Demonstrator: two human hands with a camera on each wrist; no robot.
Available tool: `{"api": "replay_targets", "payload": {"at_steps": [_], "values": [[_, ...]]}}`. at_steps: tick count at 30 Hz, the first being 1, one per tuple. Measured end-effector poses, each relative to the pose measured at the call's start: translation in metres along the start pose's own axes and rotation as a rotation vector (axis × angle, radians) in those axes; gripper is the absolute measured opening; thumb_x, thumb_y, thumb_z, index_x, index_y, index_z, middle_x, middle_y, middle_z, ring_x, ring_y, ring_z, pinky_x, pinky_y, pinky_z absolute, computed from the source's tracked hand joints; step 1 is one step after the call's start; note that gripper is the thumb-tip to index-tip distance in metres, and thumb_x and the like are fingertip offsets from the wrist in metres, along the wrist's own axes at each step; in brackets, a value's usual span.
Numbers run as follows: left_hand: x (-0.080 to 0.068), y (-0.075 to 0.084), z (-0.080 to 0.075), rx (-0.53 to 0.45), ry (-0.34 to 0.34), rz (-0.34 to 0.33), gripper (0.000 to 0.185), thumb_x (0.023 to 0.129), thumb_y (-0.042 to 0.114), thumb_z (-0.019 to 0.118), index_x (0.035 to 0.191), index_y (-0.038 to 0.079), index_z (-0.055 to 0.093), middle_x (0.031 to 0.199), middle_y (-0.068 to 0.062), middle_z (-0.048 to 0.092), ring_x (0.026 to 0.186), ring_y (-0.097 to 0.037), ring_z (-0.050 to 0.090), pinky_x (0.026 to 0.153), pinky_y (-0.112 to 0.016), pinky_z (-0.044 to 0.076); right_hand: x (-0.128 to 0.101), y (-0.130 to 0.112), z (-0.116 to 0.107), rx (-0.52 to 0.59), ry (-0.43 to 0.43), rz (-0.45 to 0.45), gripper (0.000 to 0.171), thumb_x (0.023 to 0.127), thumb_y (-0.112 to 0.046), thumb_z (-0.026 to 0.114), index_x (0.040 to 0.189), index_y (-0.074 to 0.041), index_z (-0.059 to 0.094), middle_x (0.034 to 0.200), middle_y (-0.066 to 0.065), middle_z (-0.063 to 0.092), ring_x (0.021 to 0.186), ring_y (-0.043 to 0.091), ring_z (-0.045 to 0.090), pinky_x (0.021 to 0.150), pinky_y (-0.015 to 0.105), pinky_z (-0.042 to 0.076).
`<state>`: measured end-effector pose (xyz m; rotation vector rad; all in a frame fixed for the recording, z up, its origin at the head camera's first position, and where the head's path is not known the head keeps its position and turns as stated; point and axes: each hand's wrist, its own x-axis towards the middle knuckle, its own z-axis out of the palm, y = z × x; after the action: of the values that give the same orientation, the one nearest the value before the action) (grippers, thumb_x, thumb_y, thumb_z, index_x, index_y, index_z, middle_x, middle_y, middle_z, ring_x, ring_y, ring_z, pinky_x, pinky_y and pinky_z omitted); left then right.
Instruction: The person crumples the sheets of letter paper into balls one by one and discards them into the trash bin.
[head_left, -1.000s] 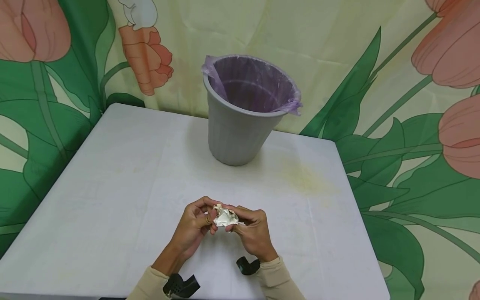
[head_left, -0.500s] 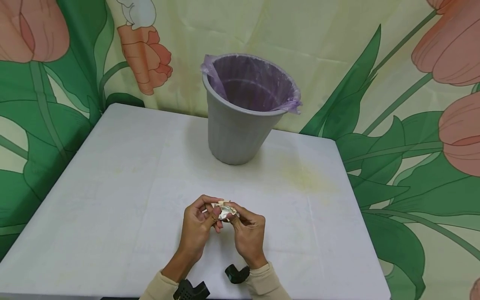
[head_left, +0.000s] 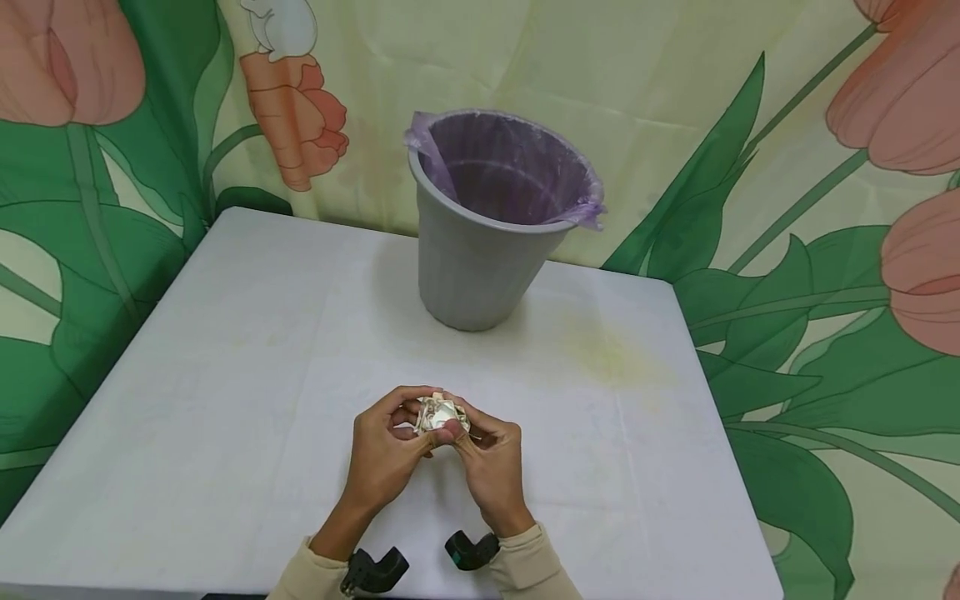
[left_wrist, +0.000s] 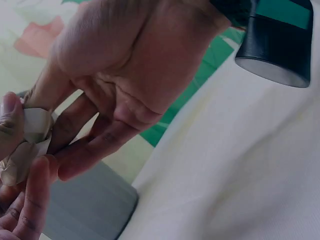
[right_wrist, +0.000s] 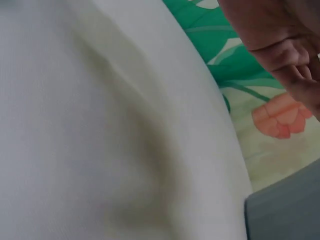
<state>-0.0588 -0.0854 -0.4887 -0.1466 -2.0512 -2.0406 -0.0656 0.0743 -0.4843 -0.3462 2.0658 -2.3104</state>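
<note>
A small crumpled ball of shiny, pale foil-like wrapper (head_left: 441, 412) is held between both hands over the front middle of the table. My left hand (head_left: 381, 454) grips its left side, fingers behind it and thumb in front. On the other side my right hand (head_left: 491, 467) pinches it, the thumb lying across its front. In the left wrist view the folded wrapper (left_wrist: 32, 130) shows at the left edge among the fingertips of both hands. The right wrist view catches only part of my right hand (right_wrist: 280, 45), at the upper right, with the wrapper out of sight.
A grey bin (head_left: 480, 275) with a purple plastic liner (head_left: 581, 212) over its rim stands at the back middle of the table. White cloth covers the table (head_left: 202, 400). Behind it hangs a curtain (head_left: 675, 75) printed with tulips. Black camera mounts (head_left: 375, 571) sit on both wrists.
The fingers have turned and squeezed the wrapper, and its folds show differently. The right hand has shifted slightly left and its thumb now crosses the wrapper's front. The bin has stayed put.
</note>
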Motion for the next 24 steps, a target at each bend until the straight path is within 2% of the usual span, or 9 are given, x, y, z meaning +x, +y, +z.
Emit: {"api": "replay_targets", "payload": {"at_steps": [4,6,8,10,12,16,22,24], "values": [[0.001,0.000,-0.002,-0.070,-0.011,-0.021,0.046,0.083,0.002,0.089,0.125,0.005,0.072,0.093,-0.017,0.070,0.074,-0.013,0.072,0.055,-0.034,0.063,0.002,-0.002,-0.012,-0.032,-0.174,-0.011,0.044,0.106,-0.023,0.062,0.149,-0.011,0.062,0.146,0.014,0.067,0.131,0.018,0.067,0.100,0.027,0.060],[0.000,0.001,-0.002,-0.099,-0.027,-0.043,0.045,0.085,0.000,0.087,0.127,0.003,0.070,0.092,-0.018,0.069,0.073,-0.013,0.073,0.056,-0.034,0.063,0.004,-0.001,-0.019,-0.041,-0.249,-0.042,0.050,0.106,-0.029,0.061,0.153,-0.012,0.058,0.151,0.013,0.063,0.135,0.018,0.063,0.104,0.028,0.058],[0.000,0.000,-0.001,-0.120,-0.041,-0.060,0.045,0.085,0.000,0.086,0.127,0.002,0.070,0.090,-0.018,0.069,0.071,-0.014,0.074,0.057,-0.034,0.063,0.006,0.001,-0.025,-0.038,-0.292,-0.074,0.055,0.103,-0.033,0.063,0.153,-0.010,0.057,0.156,0.012,0.059,0.142,0.019,0.058,0.109,0.030,0.055],[-0.001,0.000,0.000,-0.127,-0.050,-0.060,0.044,0.086,0.001,0.085,0.127,0.001,0.069,0.088,-0.018,0.070,0.070,-0.014,0.074,0.057,-0.033,0.063,0.008,0.002,-0.028,-0.039,-0.308,-0.101,0.057,0.101,-0.033,0.066,0.152,-0.008,0.058,0.154,0.014,0.061,0.140,0.020,0.058,0.110,0.031,0.055],[-0.003,-0.002,0.002,-0.122,-0.046,-0.043,0.041,0.087,0.002,0.085,0.126,0.001,0.070,0.086,-0.017,0.071,0.069,-0.014,0.073,0.057,-0.032,0.063,0.009,0.004,-0.029,-0.040,-0.301,-0.117,0.055,0.099,-0.030,0.069,0.149,-0.007,0.061,0.150,0.015,0.064,0.136,0.020,0.063,0.106,0.032,0.058],[-0.006,-0.003,0.005,-0.113,-0.030,-0.005,0.037,0.087,0.001,0.084,0.122,0.002,0.071,0.085,-0.017,0.073,0.067,-0.014,0.072,0.057,-0.033,0.063,0.010,0.006,-0.027,-0.045,-0.243,-0.153,0.047,0.096,-0.020,0.076,0.139,-0.003,0.069,0.130,0.020,0.075,0.117,0.020,0.074,0.094,0.030,0.063],[-0.008,-0.003,0.010,-0.109,0.015,0.038,0.031,0.089,-0.001,0.082,0.118,0.002,0.072,0.092,-0.018,0.076,0.064,-0.014,0.072,0.056,-0.031,0.062,0.009,0.008,-0.017,-0.013,-0.127,-0.207,0.036,0.091,-0.004,0.081,0.124,0.010,0.074,0.117,0.028,0.077,0.106,0.021,0.079,0.085,0.031,0.065],[-0.009,-0.002,0.012,-0.118,0.049,0.055,0.028,0.089,-0.003,0.081,0.115,0.002,0.073,0.092,-0.019,0.076,0.062,-0.013,0.070,0.054,-0.029,0.061,0.007,0.008,-0.012,-0.018,-0.073,-0.241,0.032,0.090,-0.001,0.081,0.119,0.011,0.075,0.109,0.024,0.079,0.101,0.019,0.080,0.083,0.031,0.066]]}}
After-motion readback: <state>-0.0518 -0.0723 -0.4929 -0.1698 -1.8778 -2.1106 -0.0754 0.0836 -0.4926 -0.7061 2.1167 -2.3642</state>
